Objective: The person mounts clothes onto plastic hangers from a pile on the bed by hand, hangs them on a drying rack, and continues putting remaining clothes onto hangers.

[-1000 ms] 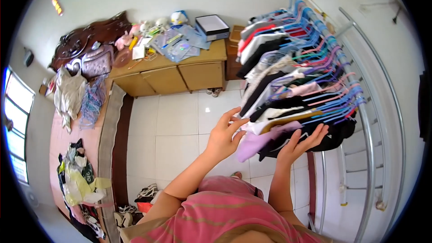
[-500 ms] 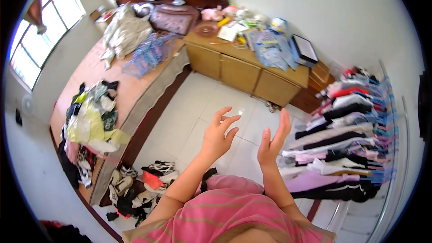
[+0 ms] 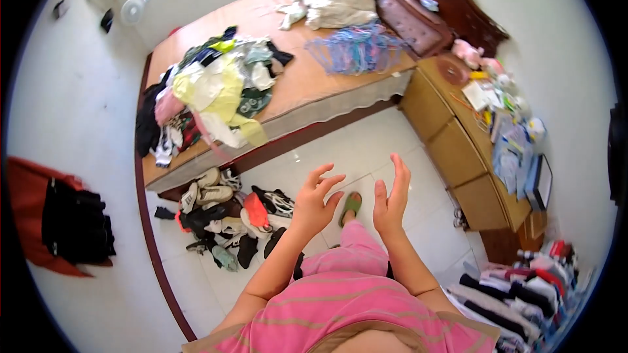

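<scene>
My left hand [image 3: 316, 201] is raised in front of my body, fingers apart and slightly curled, holding nothing. Beside it, to the right, my right hand [image 3: 391, 196] is also open, its fingers stretched up and the thumb apart. A gap separates the two hands, and neither touches anything. Below them show the white tiled floor [image 3: 327, 146] and my foot in a green slipper [image 3: 351, 208]. Beyond the hands stands a bed [image 3: 288, 101] with a heap of clothes [image 3: 219, 88] on its near left part and a bunch of blue and pink hangers [image 3: 360, 49] farther right.
A pile of shoes [image 3: 229, 216] lies on the floor by the bed. A wooden cabinet [image 3: 451, 147] bearing toys and papers stands to the right. Hung clothes [image 3: 517, 294] fill a rack at the lower right. A dark garment [image 3: 75, 219] hangs on the left wall.
My view has turned left, so the bed and clothes heap are now more central and the rack has slid to the lower right. Both hands keep nearly the same open pose. A slippered foot now shows.
</scene>
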A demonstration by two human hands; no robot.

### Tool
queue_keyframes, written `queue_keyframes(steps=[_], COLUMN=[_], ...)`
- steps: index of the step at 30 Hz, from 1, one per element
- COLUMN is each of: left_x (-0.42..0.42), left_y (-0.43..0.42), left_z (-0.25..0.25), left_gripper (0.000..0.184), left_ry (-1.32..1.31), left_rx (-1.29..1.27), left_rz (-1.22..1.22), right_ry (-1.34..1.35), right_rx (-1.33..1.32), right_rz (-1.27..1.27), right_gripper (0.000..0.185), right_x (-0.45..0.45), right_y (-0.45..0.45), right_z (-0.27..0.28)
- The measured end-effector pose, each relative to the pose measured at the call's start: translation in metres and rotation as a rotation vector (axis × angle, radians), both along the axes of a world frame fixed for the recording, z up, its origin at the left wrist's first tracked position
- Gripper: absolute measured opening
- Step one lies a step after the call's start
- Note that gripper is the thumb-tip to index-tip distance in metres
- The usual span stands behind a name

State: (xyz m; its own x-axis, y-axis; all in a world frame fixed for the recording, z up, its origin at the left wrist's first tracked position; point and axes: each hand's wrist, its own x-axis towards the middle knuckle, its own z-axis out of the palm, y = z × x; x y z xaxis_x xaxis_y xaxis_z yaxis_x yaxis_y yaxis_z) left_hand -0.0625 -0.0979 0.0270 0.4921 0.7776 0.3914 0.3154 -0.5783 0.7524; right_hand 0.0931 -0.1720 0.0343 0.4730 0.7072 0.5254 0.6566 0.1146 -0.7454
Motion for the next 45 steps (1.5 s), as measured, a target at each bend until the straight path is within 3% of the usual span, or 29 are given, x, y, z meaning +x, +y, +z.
queue_keyframes(steps=[10, 20, 29, 36, 42, 45], left_x=[-0.005, 0.031, -0.031, -0.102, -0.156, -0.186], left_y=[0.142, 0.291, 0.403, 0.554, 0.716, 0.807], left_z=[-0.012, -0.008, -0.069, -0.122, -0.146, -0.178], left_gripper=[0.032, 0.032, 0.026, 0.027, 0.038, 0.058], left_ry=[0.147, 0.205, 0.283, 0.247, 0.263, 0.450], left_rx=[-0.022, -0.088, -0.193, -0.159, -0.157, 0.019], left_rz=[0.238, 0.262, 0.325, 0.329, 0.438, 0.566], right_ry=[0.114, 0.173, 0.202, 0.171, 0.119, 0.101], right_rx=[0.012, -0.033, -0.196, -0.242, -0.328, -0.376], right_rz=[0.357, 0.481, 0.546, 0.460, 0.552, 0.578], right_gripper=[0.050, 0.049, 0.051, 0.051, 0.051, 0.051], right_x=[0.006, 0.026, -0.005, -0.049, -0.120, -0.154], right_y=[0.195, 0.361, 0.452, 0.562, 0.664, 0.710], right_z=[-0.032, -0.030, -0.057, -0.070, -0.104, -0.116])
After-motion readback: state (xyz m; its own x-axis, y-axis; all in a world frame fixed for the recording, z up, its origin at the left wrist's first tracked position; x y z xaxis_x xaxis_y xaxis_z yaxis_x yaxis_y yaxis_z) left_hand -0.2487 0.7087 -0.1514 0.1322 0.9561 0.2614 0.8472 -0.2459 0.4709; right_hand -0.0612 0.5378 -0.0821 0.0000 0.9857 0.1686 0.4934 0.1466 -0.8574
